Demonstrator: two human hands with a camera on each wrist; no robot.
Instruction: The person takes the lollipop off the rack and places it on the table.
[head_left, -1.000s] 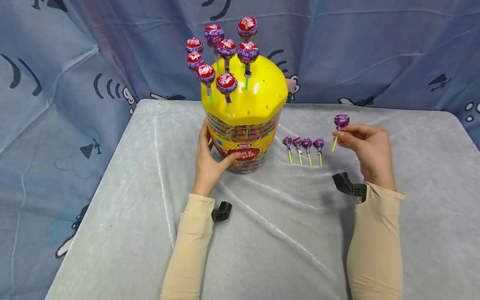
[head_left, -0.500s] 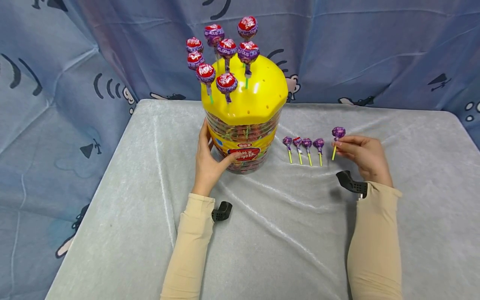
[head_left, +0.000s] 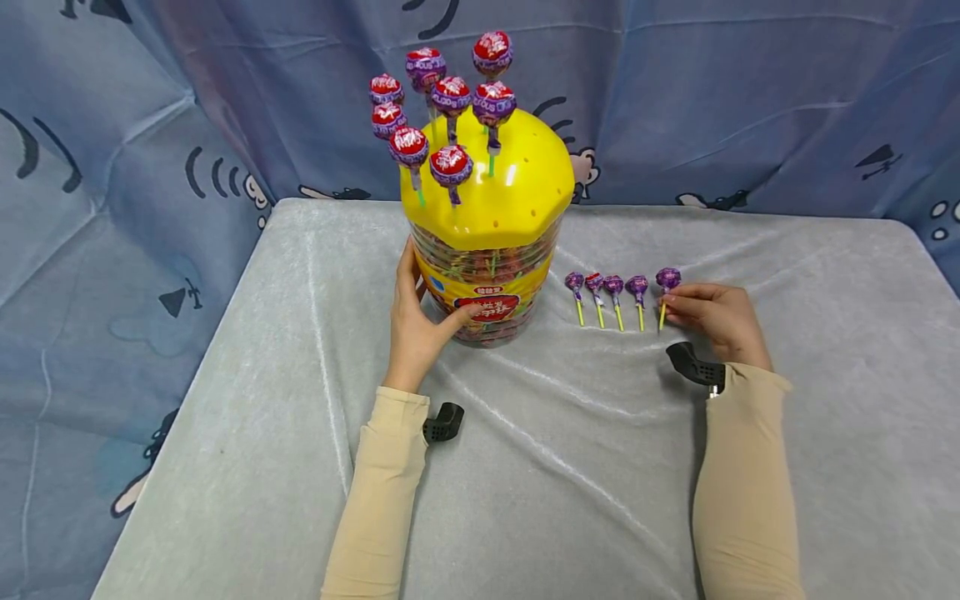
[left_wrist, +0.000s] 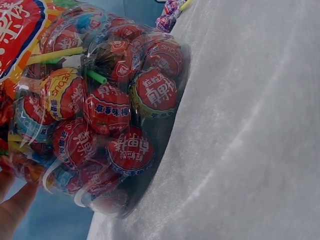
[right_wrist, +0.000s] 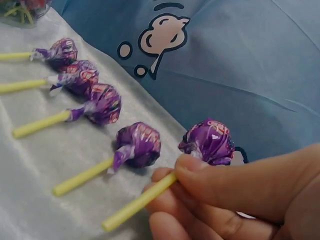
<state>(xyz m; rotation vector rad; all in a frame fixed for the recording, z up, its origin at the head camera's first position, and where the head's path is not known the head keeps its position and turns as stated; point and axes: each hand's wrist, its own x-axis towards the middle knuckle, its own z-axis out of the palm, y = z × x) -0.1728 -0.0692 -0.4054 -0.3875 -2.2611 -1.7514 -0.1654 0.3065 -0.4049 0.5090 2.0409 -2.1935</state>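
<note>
Fabric point(head_left: 750, 108) in blue, printed with cartoon shapes, hangs beyond the fingers point(head_left: 406, 275) of the left hand point(head_left: 416, 337) and those of the right hand point(head_left: 720, 321). Under both sets of fingers spreads the counter point(head_left: 570, 517), draped in pale grey cloth with soft creases. Behind the fingers, toward the person, come two beige sleeves point(head_left: 372, 500). A clear ribbed jar point(head_left: 487, 267) stands in the left fingers' grasp: they are parted wide from the thumb and curve round its far left wall, while the thumb lies across the yellow and red label point(head_left: 495, 310) in front. Above those fingers the jar wears a domed yellow lid point(head_left: 532, 183), dotted with small holes. Behind each hand's fingers, a black wrist mount point(head_left: 444, 423) juts from the cuff. Over the left fingers, eight red and purple wrapped lollipops point(head_left: 451, 165) rise from the lid on their sticks; level with them, many mostly red-wrapped sweets point(left_wrist: 107, 107) show through the jar wall. The right fingers are closed in a pinch on the yellow stick of one purple lollipop point(head_left: 668, 277), just below its wrapper, head pointing away from the person. Just left of those fingers lies a row of four similar lollipops point(head_left: 613, 285), sticks toward the person.
</note>
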